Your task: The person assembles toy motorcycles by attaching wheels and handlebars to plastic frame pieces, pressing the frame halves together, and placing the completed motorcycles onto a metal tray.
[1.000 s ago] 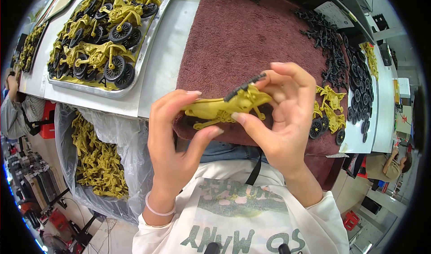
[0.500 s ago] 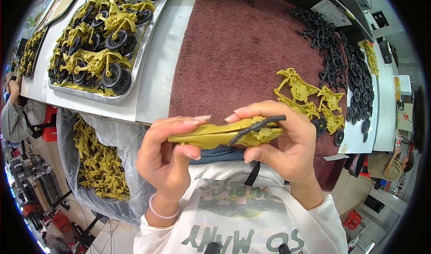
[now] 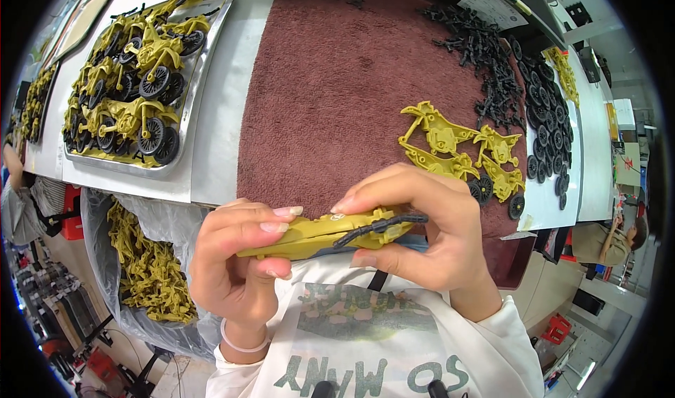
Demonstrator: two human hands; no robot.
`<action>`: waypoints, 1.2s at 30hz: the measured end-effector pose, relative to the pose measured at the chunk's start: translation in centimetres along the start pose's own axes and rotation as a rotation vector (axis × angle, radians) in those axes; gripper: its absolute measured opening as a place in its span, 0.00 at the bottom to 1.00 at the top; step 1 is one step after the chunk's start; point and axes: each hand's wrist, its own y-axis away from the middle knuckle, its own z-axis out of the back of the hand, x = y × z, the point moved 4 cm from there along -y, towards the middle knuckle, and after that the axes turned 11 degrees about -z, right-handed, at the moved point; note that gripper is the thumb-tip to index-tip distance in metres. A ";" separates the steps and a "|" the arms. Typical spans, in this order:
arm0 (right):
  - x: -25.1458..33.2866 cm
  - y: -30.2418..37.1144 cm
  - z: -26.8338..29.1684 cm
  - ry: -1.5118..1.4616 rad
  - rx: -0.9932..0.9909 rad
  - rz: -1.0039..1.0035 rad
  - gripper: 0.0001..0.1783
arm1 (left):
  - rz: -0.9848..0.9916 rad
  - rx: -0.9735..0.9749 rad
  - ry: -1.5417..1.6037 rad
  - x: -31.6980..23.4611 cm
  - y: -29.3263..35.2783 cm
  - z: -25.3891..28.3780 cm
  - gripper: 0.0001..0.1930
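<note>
Between left hand [image 3: 235, 264] and right hand [image 3: 429, 236]: yellow toy motorbike body [image 3: 309, 233], held lengthwise in front of the chest, above the near edge of the mat.
Left grip: thumb and fingers pinched on the tail end.
Right grip: thumb below and fingers above, closed around the front end, beside the black handlebar [image 3: 380, 226].
Seam in the grip: running lengthwise along the body, seemingly a little parted; hard to tell whether fully pressed together.
Progress on this body: handlebar in place across the front, halves apparently joined or nearly so; no wheels visible on it, underside hidden.
Just beyond the right hand: open yellow half-shells [image 3: 443, 138] on the dark red mat [image 3: 316, 81], with a few loose black wheels [image 3: 517, 206] beside them; by the look of it, still to be put together.
Farther beyond the right hand: heap of small black parts [image 3: 485, 67], and to its right a spread of more black wheels [image 3: 545, 117].
Just left of the left hand: clear plastic bag [image 3: 165, 219], full of yellow parts [image 3: 155, 271], below the tabletop [image 3: 225, 110] edge; apparently much left over.
Beyond the left hand: metal tray [image 3: 199, 85] piled with wheeled yellow motorbikes [image 3: 130, 113], seemingly the finished share.
</note>
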 end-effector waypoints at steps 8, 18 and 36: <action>0.7 0.5 0.3 0.189 -0.051 0.090 0.23 | -0.084 0.075 -0.160 -0.8 0.1 -0.2 0.20; 0.4 0.8 0.5 0.071 -0.133 0.169 0.23 | 0.051 0.001 0.099 -0.6 -0.6 -0.7 0.24; -2.1 -1.6 0.2 -0.062 -0.098 -0.180 0.27 | 0.581 0.111 0.048 2.6 -1.9 -0.9 0.11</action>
